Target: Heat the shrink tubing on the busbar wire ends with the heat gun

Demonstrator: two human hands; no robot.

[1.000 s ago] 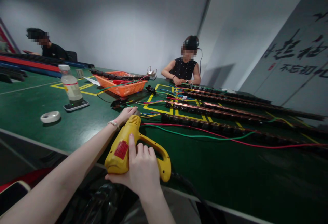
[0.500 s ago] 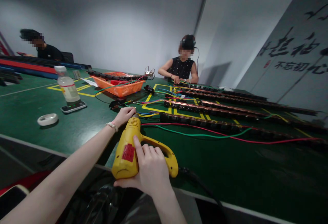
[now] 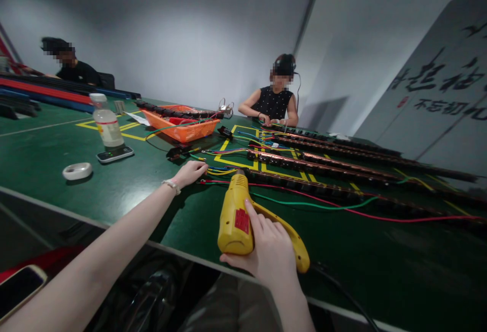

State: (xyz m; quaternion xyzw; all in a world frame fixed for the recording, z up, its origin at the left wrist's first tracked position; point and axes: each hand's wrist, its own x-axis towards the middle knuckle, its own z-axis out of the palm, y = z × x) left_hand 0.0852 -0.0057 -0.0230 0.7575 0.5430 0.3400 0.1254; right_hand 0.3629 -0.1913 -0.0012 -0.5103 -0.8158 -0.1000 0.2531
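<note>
My right hand is wrapped round the handle of a yellow heat gun, whose nozzle points away from me toward the near end of a long dark strip. My left hand reaches out over the green table, fingers curled on a bundle of red and coloured wires just left of the nozzle. A red wire and a green wire trail off to the right.
Several long dark strips run to the right. An orange tray, a bottle standing on a phone and a white tape roll lie to the left. A person sits opposite, another person far left.
My right hand has carried the heat gun to the right, away from the left hand. The left hand stays on the wires near the strip's end.
</note>
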